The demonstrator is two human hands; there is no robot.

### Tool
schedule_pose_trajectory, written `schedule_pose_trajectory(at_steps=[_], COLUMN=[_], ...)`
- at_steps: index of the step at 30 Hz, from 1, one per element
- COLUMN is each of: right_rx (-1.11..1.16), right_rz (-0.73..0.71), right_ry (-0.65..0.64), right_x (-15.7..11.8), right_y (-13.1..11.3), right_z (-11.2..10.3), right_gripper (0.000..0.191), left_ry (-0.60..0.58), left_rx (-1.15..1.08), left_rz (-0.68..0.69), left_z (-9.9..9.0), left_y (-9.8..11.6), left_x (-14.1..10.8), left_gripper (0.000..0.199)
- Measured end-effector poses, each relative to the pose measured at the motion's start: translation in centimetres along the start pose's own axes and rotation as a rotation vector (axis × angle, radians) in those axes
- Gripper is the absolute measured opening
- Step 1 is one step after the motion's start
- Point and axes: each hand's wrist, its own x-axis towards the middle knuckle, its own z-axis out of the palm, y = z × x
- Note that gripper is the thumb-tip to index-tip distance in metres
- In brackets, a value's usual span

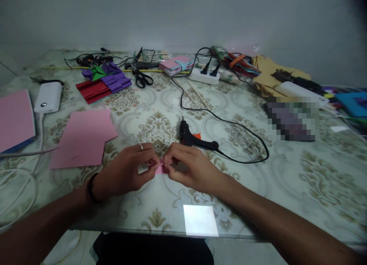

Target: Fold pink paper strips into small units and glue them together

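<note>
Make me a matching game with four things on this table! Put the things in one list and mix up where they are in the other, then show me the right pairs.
Things:
1. Small pink piece
2. Glue gun
3. Scissors
4. White power strip

Where or how:
A. Has two black plugs in it
B. Lies just beyond the right hand
C. Is pinched by the left hand and the right hand
D. Lies beside purple folded paper

Right pairs: 1-C, 2-B, 3-D, 4-A
</note>
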Motion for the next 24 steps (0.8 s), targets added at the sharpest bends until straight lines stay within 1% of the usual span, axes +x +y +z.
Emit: schedule_pose_trajectory(at_steps=[4,7,12,14,16,18,21,24], right_rx=[-0.019,-0.031,-0.011,-0.006,-0.027,-0.072,-0.154,-0.23], right_rz=[-0.022,-0.041,0.003,0.035,0.048,0.04,0.019,0.018], right_ry=[0.023,0.052,0.085,0.072,0.025,-0.036,-0.112,-0.144], right_x=[0.0,0.1,0.1,0.1,0.1,0.1,0.0,-0.1], right_y=[-0.2,-0.4,-0.4,-0.1,0.2,0.6,1.0,1.2], right_z=[0.2,0.4,0.1,0.0,0.1,0.4,0.8,1.2], right_gripper=[0.01,0.012,0.012,0.011,0.01,0.009,0.01,0.012], left_ry=[0.058,0.069,0.055,0.027,-0.003,-0.081,-0.186,-0.199], left_rx=[-0.052,-0.079,-0.058,-0.01,0.047,0.096,0.166,0.204], left_rz=[0.008,0.001,-0.08,-0.107,-0.104,-0.093,-0.14,-0.139], left_z=[0.2,0.1,-0.7,-0.8,-0.7,-0.5,-0.1,0.2], left_y=[0.1,0.3,0.1,-0.3,-0.8,-1.0,-0.8,-0.6], left_x=[0.1,0.1,0.2,0.2,0.2,0.2,0.2,0.3], left_gripper=[0.011,0.011,0.008,0.008,0.005,0.007,0.014,0.016])
